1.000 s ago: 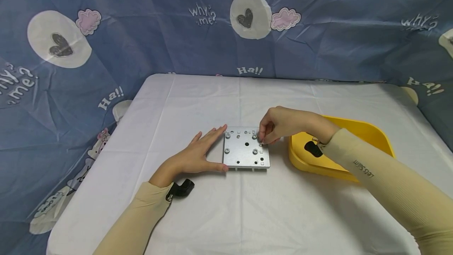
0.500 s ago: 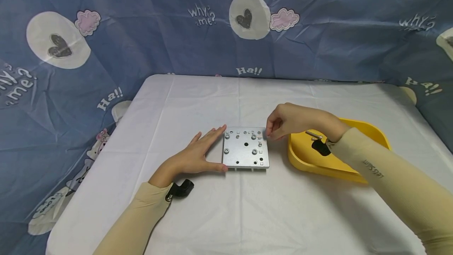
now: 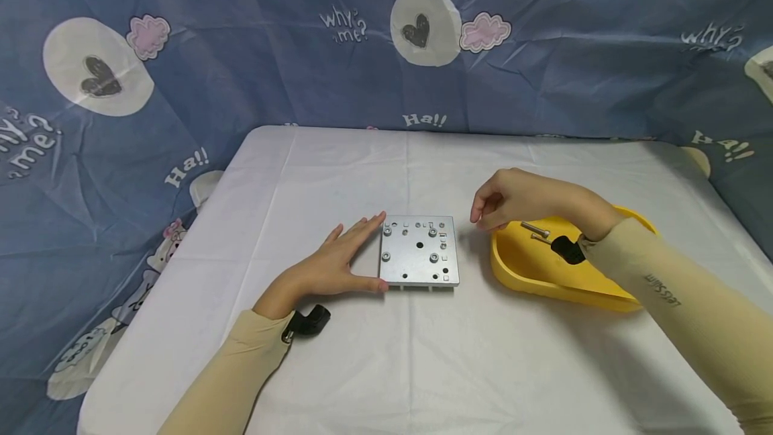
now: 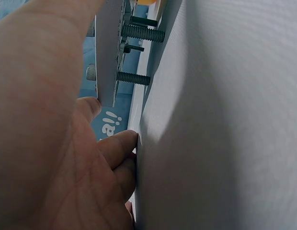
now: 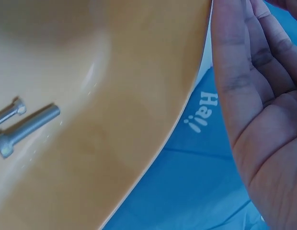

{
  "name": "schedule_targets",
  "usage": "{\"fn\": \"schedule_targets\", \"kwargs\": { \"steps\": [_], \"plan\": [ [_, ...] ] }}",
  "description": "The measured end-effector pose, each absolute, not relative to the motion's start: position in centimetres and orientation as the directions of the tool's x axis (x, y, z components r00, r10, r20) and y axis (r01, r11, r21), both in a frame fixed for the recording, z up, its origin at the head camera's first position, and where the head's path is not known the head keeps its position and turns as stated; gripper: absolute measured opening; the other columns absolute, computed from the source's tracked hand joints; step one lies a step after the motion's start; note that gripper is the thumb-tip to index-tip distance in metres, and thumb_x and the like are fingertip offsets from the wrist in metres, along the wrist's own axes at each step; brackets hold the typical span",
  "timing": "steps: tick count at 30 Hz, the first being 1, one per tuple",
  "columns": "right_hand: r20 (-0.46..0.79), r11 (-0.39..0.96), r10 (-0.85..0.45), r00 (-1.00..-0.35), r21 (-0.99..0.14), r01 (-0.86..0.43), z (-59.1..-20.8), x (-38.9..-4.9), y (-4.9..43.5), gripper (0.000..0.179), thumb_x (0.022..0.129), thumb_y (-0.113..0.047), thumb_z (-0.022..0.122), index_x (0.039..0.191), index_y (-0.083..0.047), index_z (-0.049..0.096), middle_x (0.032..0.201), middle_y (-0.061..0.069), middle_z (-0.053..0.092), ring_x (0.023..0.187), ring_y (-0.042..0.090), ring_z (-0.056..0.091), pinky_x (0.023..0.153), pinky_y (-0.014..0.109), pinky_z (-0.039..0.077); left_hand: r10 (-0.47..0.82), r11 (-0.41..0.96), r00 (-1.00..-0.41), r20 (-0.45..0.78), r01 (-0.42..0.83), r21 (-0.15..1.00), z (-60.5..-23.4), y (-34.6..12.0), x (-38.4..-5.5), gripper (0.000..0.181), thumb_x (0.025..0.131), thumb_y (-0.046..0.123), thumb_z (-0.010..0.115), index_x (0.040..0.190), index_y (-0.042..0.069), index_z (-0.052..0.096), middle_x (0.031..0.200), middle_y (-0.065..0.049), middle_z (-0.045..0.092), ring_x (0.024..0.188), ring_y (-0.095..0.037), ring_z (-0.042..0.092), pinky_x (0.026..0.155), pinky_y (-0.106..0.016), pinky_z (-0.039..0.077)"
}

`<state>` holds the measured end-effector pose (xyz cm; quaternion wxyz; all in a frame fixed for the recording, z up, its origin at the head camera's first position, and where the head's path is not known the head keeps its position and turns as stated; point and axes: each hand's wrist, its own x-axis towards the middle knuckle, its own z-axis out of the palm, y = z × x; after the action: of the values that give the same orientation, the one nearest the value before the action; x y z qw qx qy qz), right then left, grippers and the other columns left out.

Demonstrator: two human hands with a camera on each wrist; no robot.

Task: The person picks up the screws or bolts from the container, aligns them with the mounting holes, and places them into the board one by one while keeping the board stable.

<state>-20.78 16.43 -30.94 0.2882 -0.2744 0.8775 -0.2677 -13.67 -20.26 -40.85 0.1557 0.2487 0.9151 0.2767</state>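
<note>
A square silver metal plate [image 3: 410,270] with holes and several socket-head screws lies in the middle of the table. In the left wrist view, threaded screw shanks [image 4: 134,78] stick out beneath the plate's edge and hold it above the cloth. My left hand [image 3: 332,268] rests at the plate's left side, fingers straight, thumb and index finger at its corners. Between the plate and the yellow bin [image 3: 558,295], my right hand [image 3: 522,197] hovers with loosely bent fingers and nothing seen in them. Two loose screws, a thicker one [image 5: 31,127] and a thinner one [image 5: 12,111], lie in the bin.
A white cloth [image 3: 338,368] covers the table. Behind it hangs a blue printed curtain [image 3: 241,52]. The bin stands to the right, partly under the right forearm [image 3: 682,301].
My right hand has drawn back from the plate's right side, moving right and slightly up toward the bin. More of the plate and the loose screws now shows. The left hand stays in place.
</note>
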Motion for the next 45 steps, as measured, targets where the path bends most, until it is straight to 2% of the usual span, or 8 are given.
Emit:
{"fn": "schedule_targets", "kwargs": {
  "steps": [7,11,17,25,34,38,45],
  "plan": [
    [-0.351,0.704,-0.621,-0.701,-0.643,-0.302,-30.8,-20.6,17.5,0.014,0.095,-0.013,0.078,0.106,-0.005,0.079,0.088,0.003,0.079,0.078,0.014,0.067,0.075,0.026,0.06,0.554,0.698,-0.826,-0.109,0.389,0.601,-41.1,-20.4,-13.8,0.125,0.081,0.068,0.085,0.175,0.032,0.009,0.182,-0.001,0.018,0.169,-0.034,0.014,0.137,-0.063,-0.002],
    [-0.35,0.7,-0.619,-0.703,-0.651,-0.292,-30.8,-20.6,18.0,0.015,0.095,-0.012,0.077,0.108,-0.004,0.078,0.087,0.004,0.077,0.077,0.015,0.066,0.073,0.026,0.06,0.552,0.702,-0.826,-0.114,0.386,0.598,-41.2,-20.5,-13.9,0.127,0.08,0.072,0.083,0.175,0.033,0.008,0.182,-0.001,0.017,0.169,-0.034,0.014,0.137,-0.062,-0.003],
    [-0.349,0.701,-0.612,-0.709,-0.654,-0.284,-31.1,-20.5,19.2,0.016,0.096,-0.012,0.078,0.109,-0.005,0.078,0.082,0.004,0.074,0.073,0.016,0.064,0.069,0.025,0.057,0.546,0.719,-0.827,-0.137,0.379,0.582,-41.1,-20.3,-13.8,0.125,0.083,0.066,0.085,0.175,0.034,0.006,0.182,0.001,0.016,0.17,-0.03,0.012,0.137,-0.06,-0.004],
    [-0.373,0.701,-0.586,-0.719,-0.678,-0.22,-31.5,-20.2,21.0,0.017,0.097,-0.011,0.078,0.111,-0.003,0.075,0.084,0.01,0.075,0.075,0.022,0.069,0.074,0.031,0.063,0.542,0.722,-0.826,-0.154,0.364,0.588,-40.9,-20.1,-13.8,0.125,0.083,0.064,0.085,0.174,0.035,0.005,0.182,0.004,0.014,0.17,-0.026,0.009,0.138,-0.056,-0.007],
    [-0.428,0.76,-0.54,-0.724,-0.618,-0.201,-32.7,-20.0,22.9,0.025,0.1,-0.017,0.076,0.119,0.001,0.074,0.088,0.005,0.079,0.079,0.019,0.072,0.075,0.028,0.064,0.557,0.693,-0.824,-0.105,0.391,0.606,-41.6,-20.5,-13.8,0.126,0.08,0.073,0.082,0.175,0.034,0.008,0.182,-0.004,0.018,0.169,-0.036,0.014,0.136,-0.064,-0.003],
    [-0.453,0.788,-0.53,-0.717,-0.575,-0.219,-33.3,-19.9,23.6,0.029,0.1,-0.019,0.077,0.121,0.002,0.074,0.088,0.004,0.079,0.078,0.016,0.07,0.073,0.024,0.06,0.554,0.702,-0.824,-0.117,0.388,0.597,-41.5,-20.6,-13.7,0.126,0.081,0.072,0.083,0.175,0.034,0.007,0.182,-0.003,0.017,0.169,-0.035,0.013,0.136,-0.064,-0.003],
    [-0.458,0.818,-0.506,-0.731,-0.523,-0.238,-33.9,-19.8,24.8,0.03,0.098,-0.02,0.079,0.12,0.001,0.077,0.093,0.002,0.082,0.078,0.013,0.07,0.071,0.021,0.057,0.542,0.728,-0.826,-0.157,0.368,0.579,-41.1,-20.3,-13.8,0.125,0.083,0.067,0.084,0.174,0.037,0.003,0.182,0.005,0.013,0.17,-0.026,0.009,0.138,-0.056,-0.007]
  ]
}}
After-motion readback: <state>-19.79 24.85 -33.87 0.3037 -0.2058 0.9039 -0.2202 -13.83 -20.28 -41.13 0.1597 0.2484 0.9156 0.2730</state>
